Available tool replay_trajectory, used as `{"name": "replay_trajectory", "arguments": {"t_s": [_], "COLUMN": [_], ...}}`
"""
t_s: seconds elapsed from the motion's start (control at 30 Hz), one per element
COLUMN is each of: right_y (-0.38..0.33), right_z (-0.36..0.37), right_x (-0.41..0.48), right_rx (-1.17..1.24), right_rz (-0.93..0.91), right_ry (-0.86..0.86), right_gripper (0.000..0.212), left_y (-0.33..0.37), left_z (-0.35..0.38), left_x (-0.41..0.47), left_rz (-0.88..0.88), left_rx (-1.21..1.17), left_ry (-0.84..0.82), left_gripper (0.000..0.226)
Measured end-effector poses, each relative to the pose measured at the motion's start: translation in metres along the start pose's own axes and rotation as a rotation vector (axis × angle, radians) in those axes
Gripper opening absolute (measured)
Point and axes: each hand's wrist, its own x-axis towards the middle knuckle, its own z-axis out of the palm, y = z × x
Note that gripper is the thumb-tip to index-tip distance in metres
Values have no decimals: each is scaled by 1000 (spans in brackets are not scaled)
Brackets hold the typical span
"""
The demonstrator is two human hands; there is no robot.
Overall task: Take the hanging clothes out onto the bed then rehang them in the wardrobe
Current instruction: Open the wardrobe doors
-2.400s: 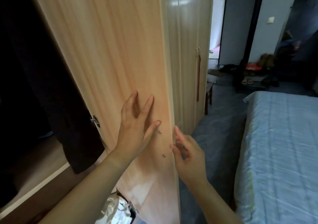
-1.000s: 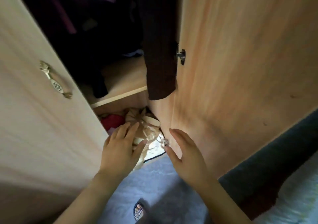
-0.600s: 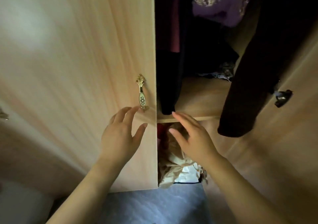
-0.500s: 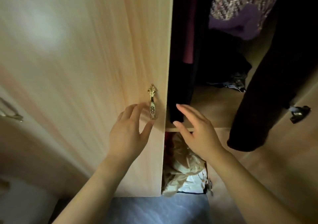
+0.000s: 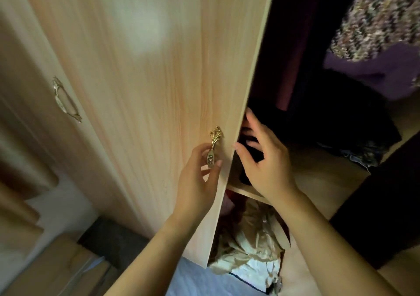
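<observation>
At the wardrobe door (image 5: 159, 86), left hand (image 5: 196, 177) pinches the gilt handle (image 5: 212, 151) while right hand (image 5: 267, 164), fingers (image 5: 251, 119) spread wide, meets its edge, presumably widening access to hanging clothes (image 5: 381, 18) (all inside the wardrobe).

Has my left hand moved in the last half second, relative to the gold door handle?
Yes. The left hand has risen onto the gold handle, fingers and thumb now pinching it; before, it lay just below and left of it.

1 head-worn view, aimed forward and down, sits close against the wardrobe door (image 5: 147, 113).
</observation>
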Motion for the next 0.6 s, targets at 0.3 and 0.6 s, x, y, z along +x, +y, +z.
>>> {"name": "replay_trajectory", "arguments": {"t_s": [0.3, 0.6], "right_y": [-6, -54], "right_z": [29, 20], "right_x": [-10, -31], "right_rx": [347, 433], "right_rz": [-100, -105], "right_ry": [141, 66], "right_gripper": [45, 41], "left_y": [4, 10], "left_z": [-4, -55], "left_x": [-21, -70], "left_rz": [-73, -88], "left_rx": [-2, 114], "left_ry": [184, 120], "left_gripper": [27, 30]}}
